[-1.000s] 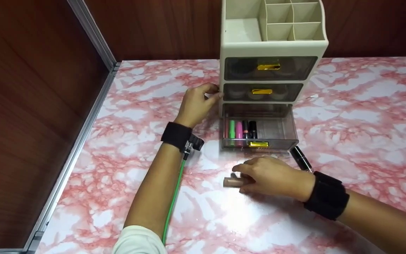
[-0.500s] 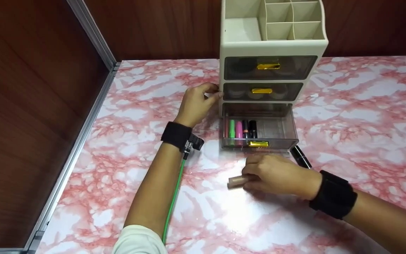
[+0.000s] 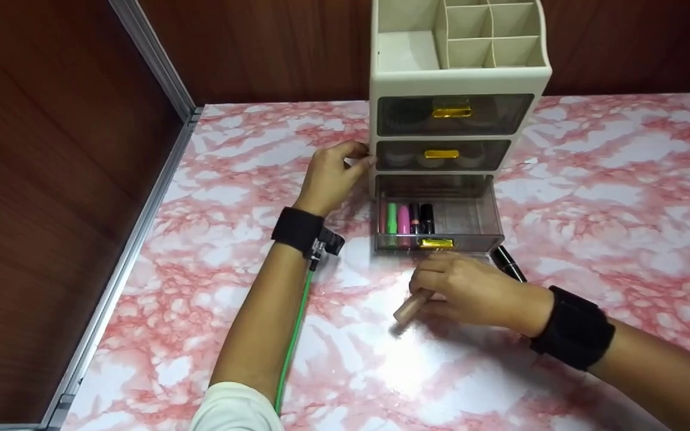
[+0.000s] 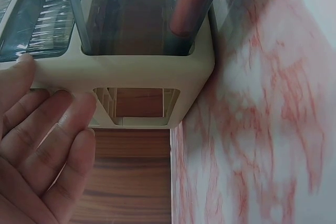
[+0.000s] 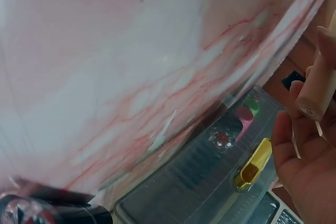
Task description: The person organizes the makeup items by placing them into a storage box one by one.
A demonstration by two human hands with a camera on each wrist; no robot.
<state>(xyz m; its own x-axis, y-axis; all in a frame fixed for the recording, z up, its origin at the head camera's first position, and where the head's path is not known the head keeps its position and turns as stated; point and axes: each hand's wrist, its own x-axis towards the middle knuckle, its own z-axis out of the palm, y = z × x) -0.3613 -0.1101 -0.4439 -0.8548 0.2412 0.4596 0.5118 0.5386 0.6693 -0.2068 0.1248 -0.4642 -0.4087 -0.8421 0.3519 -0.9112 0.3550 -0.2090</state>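
Note:
My right hand (image 3: 471,293) holds a beige cosmetic tube (image 3: 411,307) between thumb and fingers, above the table in front of the pulled-out bottom drawer (image 3: 471,244). In the right wrist view small print marks the round end of the beige tube (image 5: 317,90). Inside the clear drawer, a green tube (image 3: 392,216), a pink tube (image 3: 403,218) and black tubes (image 3: 427,216) stand side by side at the left. With loosely bent fingers, my left hand (image 3: 330,176) touches the left side of the cream organizer (image 3: 459,82); the thumb tip (image 4: 23,60) rests on its front frame.
A black tube (image 3: 508,264) lies on the marbled table (image 3: 620,221) by the drawer's front right corner. Above the drawer are two closed drawers with gold handles (image 3: 442,154), and open compartments (image 3: 468,52) on top. Wood panels (image 3: 273,51) stand behind and at the left.
My right hand has shifted slightly right and towards the drawer. The beige tube has turned from lying nearly level to slanting, its free end towards me. My left hand stays at the organizer.

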